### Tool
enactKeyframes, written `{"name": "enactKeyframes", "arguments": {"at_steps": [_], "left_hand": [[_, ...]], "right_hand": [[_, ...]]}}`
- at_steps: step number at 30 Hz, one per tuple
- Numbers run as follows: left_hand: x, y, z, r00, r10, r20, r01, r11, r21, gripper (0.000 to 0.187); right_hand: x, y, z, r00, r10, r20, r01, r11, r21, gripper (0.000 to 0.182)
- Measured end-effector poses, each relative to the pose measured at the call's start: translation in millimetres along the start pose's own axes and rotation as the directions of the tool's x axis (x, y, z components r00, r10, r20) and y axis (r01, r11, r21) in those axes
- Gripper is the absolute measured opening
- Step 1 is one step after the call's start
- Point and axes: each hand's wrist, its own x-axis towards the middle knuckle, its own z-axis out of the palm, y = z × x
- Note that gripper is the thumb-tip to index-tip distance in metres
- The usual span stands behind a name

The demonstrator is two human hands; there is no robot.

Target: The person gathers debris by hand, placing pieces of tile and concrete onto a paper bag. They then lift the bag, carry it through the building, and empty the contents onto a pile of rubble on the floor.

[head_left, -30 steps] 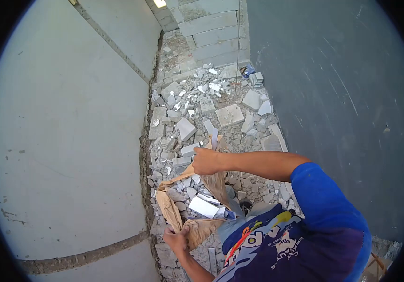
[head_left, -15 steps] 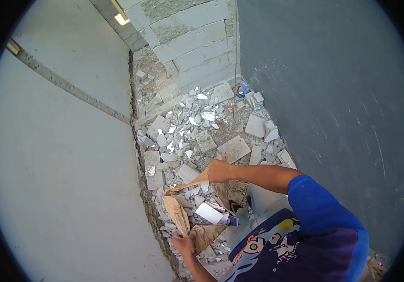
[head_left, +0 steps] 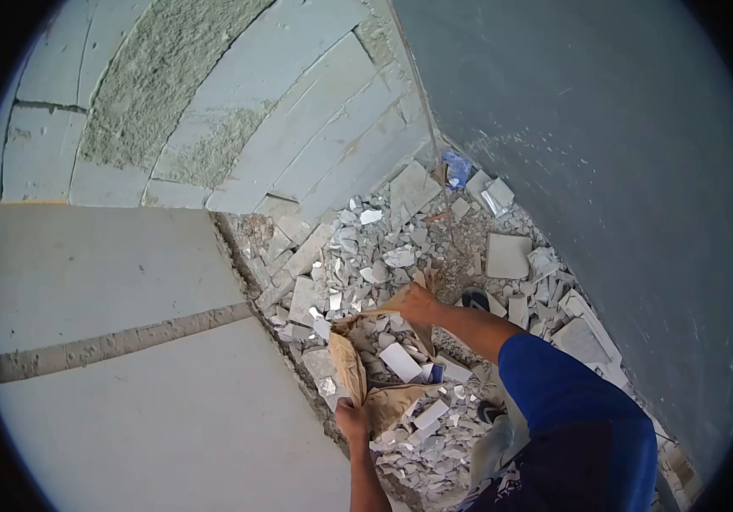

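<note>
A brown paper sack (head_left: 349, 364) lies open-mouthed among the rubble, with broken chunks inside. A white block piece (head_left: 401, 363) and a small blue-and-white scrap (head_left: 436, 373) show in its opening. My left hand (head_left: 352, 419) is closed on the near edge of the sack. At the far edge, my right hand (head_left: 420, 305) grips the crumpled paper, its arm reaching across from the blue sleeve (head_left: 546, 375). The fingertips of both hands are partly hidden by the paper.
Rubble (head_left: 435, 456) and broken slabs (head_left: 508, 256) cover the floor around my sandalled feet (head_left: 475, 299). A blue wrapper (head_left: 457, 170) lies in the far corner. A block wall (head_left: 315, 128), a dark grey wall (head_left: 605, 196) and a pale grooved wall (head_left: 145, 410) enclose the narrow space.
My view has swung, so the block wall fills more of the top left and both feet show. Both hands keep their hold on the sack, which appears slightly farther right.
</note>
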Motion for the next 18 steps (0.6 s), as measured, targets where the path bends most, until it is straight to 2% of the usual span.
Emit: {"name": "enactKeyframes", "arguments": {"at_steps": [2,3,5,6,9,11,14,15,16,17,18], "left_hand": [[69.1,45.9,9.8,0.998,0.048,0.034,-0.048,0.999,0.005,0.034],[101.4,67.3,24.8,0.993,0.118,0.025,-0.119,0.993,0.027,0.035],[156.1,112.9,52.7,0.973,0.216,0.079,-0.221,0.973,0.061,0.032],[175.1,137.8,66.5,0.954,0.277,0.112,-0.277,0.961,-0.013,0.029],[214.6,207.6,99.4,0.881,0.429,0.199,-0.441,0.897,0.015,0.022],[230.3,242.1,111.2,0.797,0.567,0.207,-0.591,0.802,0.082,0.023],[236.4,252.4,113.8,0.807,0.552,0.21,-0.584,0.798,0.146,0.027],[232.8,256.4,103.2,0.805,0.543,0.239,-0.577,0.81,0.106,0.026],[226.4,259.5,89.9,0.801,0.535,0.268,-0.57,0.819,0.068,0.026],[220.7,262.7,77.4,0.796,0.529,0.294,-0.561,0.827,0.031,0.025],[215.0,262.8,66.1,0.782,0.539,0.312,-0.571,0.821,0.013,0.025]], "right_hand": [[32.7,56.0,10.2,0.993,0.096,0.068,-0.098,0.995,0.024,0.011],[44.9,83.7,18.9,0.985,0.14,0.103,-0.143,0.989,0.025,0.011],[53.9,125.1,21.6,0.929,0.365,-0.058,-0.361,0.93,0.072,0.011],[48.6,133.8,28.6,0.879,0.459,-0.126,-0.449,0.888,0.103,0.011],[15.2,135.9,22.5,0.892,0.45,-0.035,-0.425,0.863,0.271,0.011],[-32.9,123.9,6.4,0.874,0.479,0.088,-0.46,0.755,0.468,0.016],[-145.7,83.1,10.4,0.796,0.514,0.319,-0.59,0.544,0.596,0.023],[-190.3,59.2,27.2,0.701,0.614,0.363,-0.684,0.432,0.588,0.025],[-235.2,41.9,32.0,0.607,0.596,0.526,-0.792,0.399,0.462,0.027],[-288.0,19.5,49.6,0.623,0.538,0.568,-0.78,0.488,0.392,0.03],[-330.4,4.5,40.2,0.502,0.531,0.683,-0.858,0.405,0.316,0.03]]}}
